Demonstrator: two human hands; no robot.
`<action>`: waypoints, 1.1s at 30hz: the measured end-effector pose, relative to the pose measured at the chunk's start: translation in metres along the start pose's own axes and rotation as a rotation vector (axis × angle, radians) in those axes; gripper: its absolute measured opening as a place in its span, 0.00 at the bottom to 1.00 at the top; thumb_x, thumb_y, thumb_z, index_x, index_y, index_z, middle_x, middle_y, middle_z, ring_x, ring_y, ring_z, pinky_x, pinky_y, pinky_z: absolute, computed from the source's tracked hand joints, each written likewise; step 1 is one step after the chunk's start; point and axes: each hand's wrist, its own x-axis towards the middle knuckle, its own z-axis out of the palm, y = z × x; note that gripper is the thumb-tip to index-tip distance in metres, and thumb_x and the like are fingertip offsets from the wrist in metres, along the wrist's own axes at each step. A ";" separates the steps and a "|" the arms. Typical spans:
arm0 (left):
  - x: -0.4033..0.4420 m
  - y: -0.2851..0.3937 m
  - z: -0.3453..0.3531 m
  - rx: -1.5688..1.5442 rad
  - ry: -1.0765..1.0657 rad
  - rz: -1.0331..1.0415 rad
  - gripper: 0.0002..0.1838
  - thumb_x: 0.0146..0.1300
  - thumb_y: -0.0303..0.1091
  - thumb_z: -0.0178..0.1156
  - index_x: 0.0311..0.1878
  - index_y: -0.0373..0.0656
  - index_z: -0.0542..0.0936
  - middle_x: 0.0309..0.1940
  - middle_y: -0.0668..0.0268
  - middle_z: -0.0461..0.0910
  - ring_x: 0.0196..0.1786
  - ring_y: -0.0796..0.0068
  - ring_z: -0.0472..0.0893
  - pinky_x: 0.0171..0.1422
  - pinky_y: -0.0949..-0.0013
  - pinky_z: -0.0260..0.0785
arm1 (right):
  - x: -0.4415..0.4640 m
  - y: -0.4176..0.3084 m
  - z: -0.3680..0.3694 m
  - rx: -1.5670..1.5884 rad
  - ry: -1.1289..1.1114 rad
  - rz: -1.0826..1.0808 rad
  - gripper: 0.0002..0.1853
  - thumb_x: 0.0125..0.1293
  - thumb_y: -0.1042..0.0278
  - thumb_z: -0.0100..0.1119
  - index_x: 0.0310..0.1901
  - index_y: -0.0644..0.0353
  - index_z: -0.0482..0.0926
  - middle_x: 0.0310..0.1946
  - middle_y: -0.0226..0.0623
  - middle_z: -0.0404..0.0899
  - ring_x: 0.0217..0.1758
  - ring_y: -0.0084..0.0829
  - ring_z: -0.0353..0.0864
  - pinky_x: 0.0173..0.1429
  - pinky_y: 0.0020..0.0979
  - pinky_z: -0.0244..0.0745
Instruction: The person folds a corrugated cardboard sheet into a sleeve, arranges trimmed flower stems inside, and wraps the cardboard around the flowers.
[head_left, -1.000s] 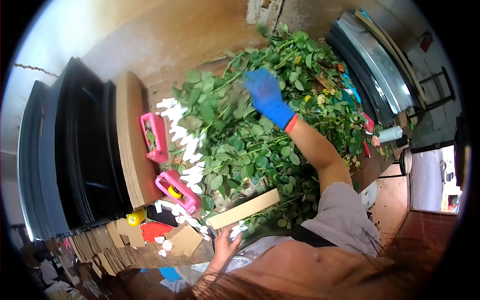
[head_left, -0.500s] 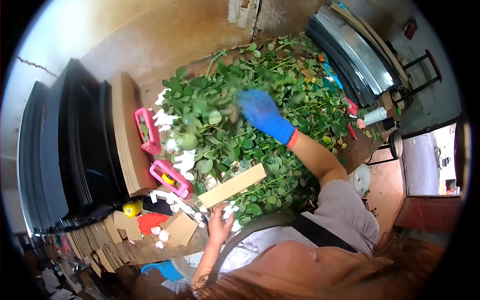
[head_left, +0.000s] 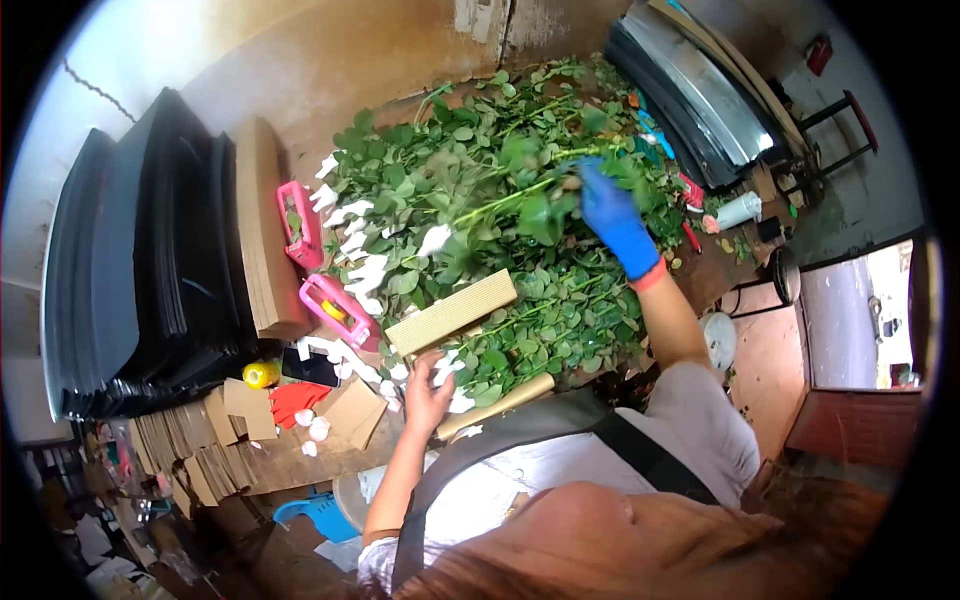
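Note:
My right hand (head_left: 612, 215), in a blue glove with a red cuff, is closed around a long green leafy stem (head_left: 510, 200). At the stem's left end is a white-covered flower head (head_left: 435, 240). My bare left hand (head_left: 428, 392) has bent fingers at the near left end of a corrugated cardboard strip (head_left: 450, 312), by small white-covered flower heads (head_left: 446, 366). What its fingertips hold is hidden. Under and behind both hands spreads a thick pile of leafy stems (head_left: 450, 165), with white-covered heads along its left side.
Two pink tape dispensers (head_left: 340, 312) stand left of the pile. Brown cardboard (head_left: 268, 230) and black sheets (head_left: 165, 230) are stacked farther left. A red glove (head_left: 298, 402) and yellow tape roll (head_left: 261, 374) lie near the front. A white cup (head_left: 740, 209) is at the right.
My right hand has moved right and now draws a stem with a white-covered head above the pile. My left hand stays by the cardboard strip. The camera view has shifted slightly.

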 end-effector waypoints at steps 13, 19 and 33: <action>-0.001 -0.013 0.007 -0.103 -0.004 -0.057 0.24 0.62 0.26 0.67 0.61 0.43 0.76 0.56 0.62 0.78 0.52 0.69 0.79 0.57 0.66 0.76 | 0.021 -0.010 -0.118 -0.204 0.307 -0.208 0.20 0.57 0.80 0.57 0.51 0.52 0.84 0.41 0.39 0.83 0.46 0.45 0.81 0.50 0.44 0.76; -0.003 -0.018 0.009 -0.281 -0.048 -0.235 0.24 0.64 0.24 0.65 0.63 0.44 0.74 0.50 0.64 0.80 0.45 0.74 0.80 0.49 0.70 0.76 | -0.054 -0.104 -0.115 -0.073 -0.288 -0.418 0.22 0.58 0.78 0.57 0.52 0.43 0.85 0.38 0.34 0.81 0.43 0.42 0.79 0.48 0.43 0.74; -0.003 -0.007 0.006 -0.080 -0.016 -0.086 0.28 0.56 0.20 0.67 0.60 0.44 0.69 0.44 0.61 0.82 0.34 0.74 0.81 0.35 0.69 0.75 | -0.095 -0.149 -0.048 -0.037 -0.679 -0.234 0.27 0.62 0.67 0.63 0.65 0.45 0.76 0.47 0.42 0.82 0.46 0.43 0.83 0.52 0.45 0.77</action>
